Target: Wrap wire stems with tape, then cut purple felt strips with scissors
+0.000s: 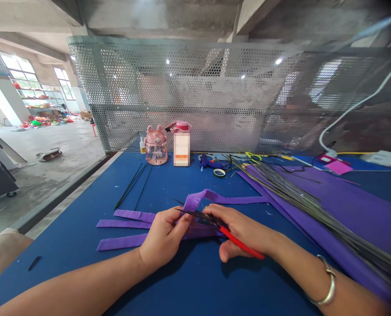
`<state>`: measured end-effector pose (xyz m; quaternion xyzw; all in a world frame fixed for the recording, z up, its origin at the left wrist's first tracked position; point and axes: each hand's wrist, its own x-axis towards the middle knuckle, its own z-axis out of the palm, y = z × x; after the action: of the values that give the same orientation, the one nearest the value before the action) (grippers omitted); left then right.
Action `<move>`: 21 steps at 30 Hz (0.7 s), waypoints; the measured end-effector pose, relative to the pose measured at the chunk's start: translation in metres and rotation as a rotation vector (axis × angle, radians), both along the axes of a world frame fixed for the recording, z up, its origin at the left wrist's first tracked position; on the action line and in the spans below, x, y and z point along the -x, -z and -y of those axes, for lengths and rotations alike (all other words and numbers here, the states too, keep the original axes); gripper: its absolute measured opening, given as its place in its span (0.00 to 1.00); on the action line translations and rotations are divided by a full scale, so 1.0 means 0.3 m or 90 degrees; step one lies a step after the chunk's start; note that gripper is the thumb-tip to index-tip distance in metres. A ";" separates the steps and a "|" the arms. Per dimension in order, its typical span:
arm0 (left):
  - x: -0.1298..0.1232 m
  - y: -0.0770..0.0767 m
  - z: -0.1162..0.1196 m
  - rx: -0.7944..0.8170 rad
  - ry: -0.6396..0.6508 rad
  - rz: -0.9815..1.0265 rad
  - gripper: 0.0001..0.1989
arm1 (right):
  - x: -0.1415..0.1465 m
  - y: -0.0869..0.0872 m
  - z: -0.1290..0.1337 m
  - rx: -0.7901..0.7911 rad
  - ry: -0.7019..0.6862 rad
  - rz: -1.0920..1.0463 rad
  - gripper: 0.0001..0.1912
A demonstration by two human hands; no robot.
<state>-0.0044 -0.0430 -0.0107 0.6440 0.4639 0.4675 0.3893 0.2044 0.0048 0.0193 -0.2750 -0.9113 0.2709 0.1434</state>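
Note:
Between thumb and fingers my left hand (pixel 165 237) pinches a purple fabric strip (pixel 195 201), whose edge shows fine cuts. The strip arches up and trails off to the right across the table. My right hand (pixel 238 228) grips scissors (pixel 228 235) with red handles and dark blades. Those blades point left and lie across the strip, close to my left thumb; whether they are parted is hard to make out. More purple strips (pixel 123 242) lie flat beneath and to the left of my left hand, partly hidden by it.
On the blue table (pixel 93 272) stand a pink bottle (pixel 156 147) and a phone-like upright panel (pixel 181 149). A blue glue gun (pixel 210 162) and a tape roll (pixel 219 173) lie behind. Thin wire stems (pixel 300 197) rest on purple fabric (pixel 353 197) at right. A perforated metal screen (pixel 198 96) rises behind.

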 end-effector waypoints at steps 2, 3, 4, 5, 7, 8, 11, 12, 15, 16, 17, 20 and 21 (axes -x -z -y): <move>0.001 0.005 0.000 0.002 0.005 -0.001 0.19 | 0.002 0.003 -0.002 0.003 -0.002 -0.016 0.33; 0.002 0.006 0.000 0.003 0.007 -0.002 0.19 | 0.003 0.005 -0.003 0.003 -0.003 -0.025 0.32; 0.002 0.007 0.000 0.003 0.007 -0.005 0.19 | 0.004 0.007 -0.004 0.001 -0.004 -0.034 0.32; 0.002 0.006 0.000 0.002 0.007 -0.009 0.19 | 0.006 0.009 -0.004 -0.001 -0.004 -0.042 0.31; 0.002 0.004 0.001 0.000 0.004 -0.017 0.19 | 0.009 0.009 -0.003 -0.006 -0.001 -0.048 0.31; 0.002 0.002 0.002 -0.001 0.002 -0.019 0.19 | 0.011 0.008 -0.001 -0.009 0.001 -0.049 0.32; 0.002 -0.002 0.004 0.002 -0.003 -0.021 0.19 | 0.017 0.001 0.003 -0.010 0.005 -0.055 0.32; 0.003 -0.003 0.005 0.003 -0.005 -0.021 0.20 | 0.018 0.000 0.004 -0.006 0.005 -0.059 0.32; 0.002 -0.005 0.006 0.005 -0.005 -0.015 0.19 | 0.017 -0.001 0.004 0.004 0.009 -0.069 0.31; 0.002 -0.006 0.006 0.005 -0.004 -0.012 0.19 | 0.016 -0.001 0.004 0.004 0.010 -0.071 0.31; 0.001 -0.007 0.006 0.006 -0.004 -0.007 0.19 | 0.015 0.000 0.003 0.003 0.012 -0.070 0.30; -0.002 -0.006 0.005 0.014 0.000 0.009 0.18 | 0.012 0.001 0.002 0.007 0.023 -0.062 0.25; -0.003 -0.005 0.004 0.019 0.003 0.017 0.18 | 0.011 0.001 0.002 0.010 0.028 -0.059 0.24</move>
<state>-0.0036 -0.0441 -0.0093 0.6329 0.4641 0.4682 0.4059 0.2011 0.0042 0.0191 -0.2830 -0.8955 0.2870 0.1889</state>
